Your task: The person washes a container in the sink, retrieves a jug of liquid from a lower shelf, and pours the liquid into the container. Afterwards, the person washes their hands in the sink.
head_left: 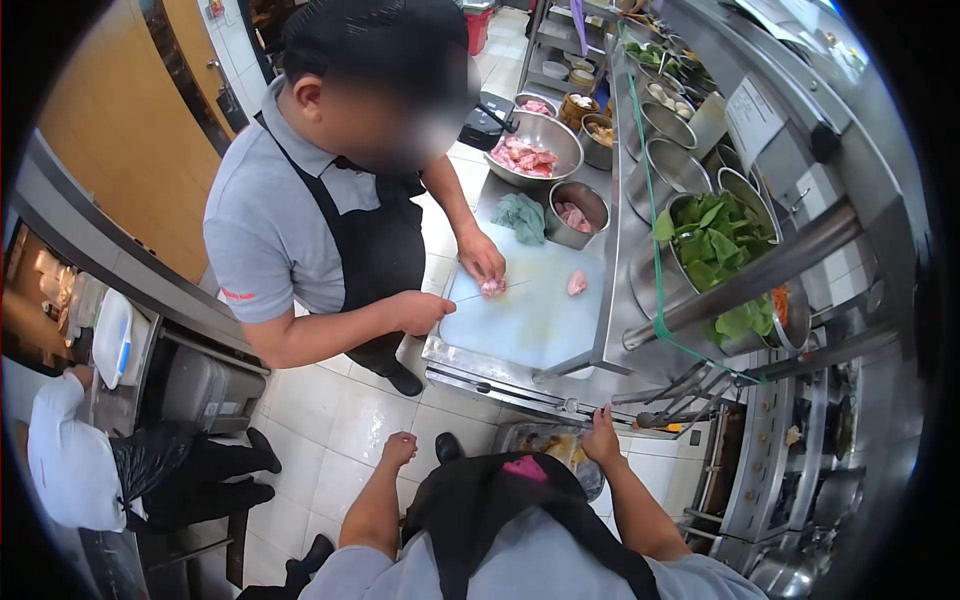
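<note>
My left hand point(400, 449) hangs over the tiled floor in front of the counter, fingers curled in and nothing visible in it. At the counter's front edge point(480, 382) is my right hand point(601, 436), its fingers mostly stretched upward beside several tongs point(690, 398); whether it touches the edge is unclear. Below that hand stands a clear container point(560, 443) with yellowish contents. Across the counter's corner, a co-worker point(270, 215) holds a knife point(520, 284) and steadies a piece of raw meat point(493, 287) on the white cutting board point(540, 335). Another meat piece point(577, 283) lies apart.
Behind the board are a green cloth point(519, 217), a pot of meat point(574, 216) and a large meat bowl point(535, 155). Leafy greens point(715, 245) fill a container on the right, near a metal rail point(745, 275). Another person point(85, 450) stands at the left.
</note>
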Tool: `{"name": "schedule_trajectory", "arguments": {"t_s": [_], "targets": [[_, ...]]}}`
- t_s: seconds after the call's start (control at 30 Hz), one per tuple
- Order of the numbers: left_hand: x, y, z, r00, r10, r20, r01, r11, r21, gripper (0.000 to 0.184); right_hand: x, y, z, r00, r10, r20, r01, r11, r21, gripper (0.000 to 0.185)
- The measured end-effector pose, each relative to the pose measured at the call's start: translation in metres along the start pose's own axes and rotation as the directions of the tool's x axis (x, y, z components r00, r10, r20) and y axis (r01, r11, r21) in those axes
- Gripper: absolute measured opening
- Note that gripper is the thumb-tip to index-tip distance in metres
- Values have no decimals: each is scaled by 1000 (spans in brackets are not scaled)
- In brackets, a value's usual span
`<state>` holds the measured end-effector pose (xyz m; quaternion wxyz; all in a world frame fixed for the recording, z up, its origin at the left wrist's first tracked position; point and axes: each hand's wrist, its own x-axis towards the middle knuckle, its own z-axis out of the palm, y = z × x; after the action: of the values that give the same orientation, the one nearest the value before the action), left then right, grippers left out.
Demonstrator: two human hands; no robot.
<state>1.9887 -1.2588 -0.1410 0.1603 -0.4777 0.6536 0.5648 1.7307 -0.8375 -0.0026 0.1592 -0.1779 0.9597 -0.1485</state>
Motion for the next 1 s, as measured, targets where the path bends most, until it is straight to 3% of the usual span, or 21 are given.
{"name": "schedule_trajectory", "arguments": {"t_s": [0.13, 0.2, 0.3, 0.57, 0.73, 0.8, 0.93, 1.0], "targets": [[-10, -7, 9, 999, 16, 37, -16, 1000, -2, 23, 4, -9, -12, 987, 96, 127, -90, 995, -52, 69], [-13, -18, 8, 992, 54, 113, -67, 991, 117, 22, 6, -9, -16, 980, 114, 165, -107, 993, -55, 69], [-18, -36, 3, 996, -7, 84, -6, 988, 152, 22, 8, -13, -20, 963, 162, 214, -146, 985, -91, 70], [-36, -60, -12, 987, -140, 84, 124, 976, 178, 22, 9, -15, -17, 966, 153, 206, -125, 982, -144, 75], [-35, -59, -1, 996, -69, 50, 62, 989, 135, 24, 8, -12, -17, 977, 139, 160, -115, 982, -149, 73], [-36, -52, 5, 997, -56, 55, 50, 992, 116, 23, 8, -15, -24, 954, 185, 235, -173, 982, -70, 76], [-39, -39, 7, 996, -12, 87, 4, 995, 100, 23, 8, -10, -21, 952, 182, 245, -165, 982, -87, 77], [-38, -36, 8, 996, -5, 90, -4, 995, 102, 23, 10, -3, -12, 979, 118, 169, -100, 989, -112, 75]]}}
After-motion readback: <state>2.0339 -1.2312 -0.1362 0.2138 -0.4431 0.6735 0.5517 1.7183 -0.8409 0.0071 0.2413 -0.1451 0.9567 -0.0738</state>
